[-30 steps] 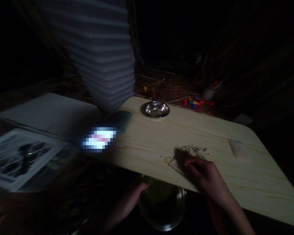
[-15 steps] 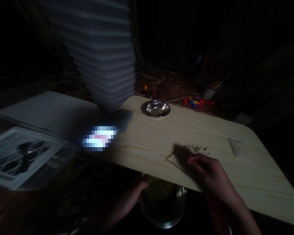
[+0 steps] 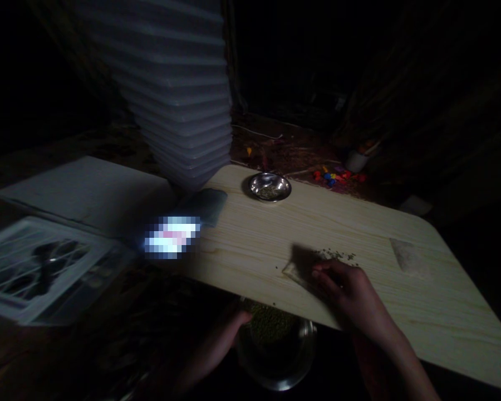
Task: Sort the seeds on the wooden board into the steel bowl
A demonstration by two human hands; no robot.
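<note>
My left hand [image 3: 227, 334] grips the left side of a metal bowl [image 3: 287, 383] below the table's near edge; most of its fingers are hidden. Small green grains like mung beans [image 3: 271, 323] lie inside that bowl. My right hand [image 3: 353, 292] is over the table's near part, thumb and fingertips pinched together. Anything between those fingertips is too small or dark to make out. Just beyond it, a patch of small dark grains [image 3: 338, 255] is scattered on the wooden table [image 3: 338, 220]. One dark speck [image 3: 274, 303] shows at the near edge, above the bowl.
A smaller metal bowl [image 3: 289, 192] with some grains stands at the table's far edge. At the left are a bright pixelated patch [image 3: 172, 237], a dark cloth-like piece [image 3: 212, 206], a white rack [image 3: 25, 267] and a tall stack of pale trays [image 3: 183, 100]. Colourful small items [image 3: 334, 177] lie beyond.
My right hand has moved slightly left, still pinched. A dark speck now shows above the large bowl. My left hand stays on the bowl.
</note>
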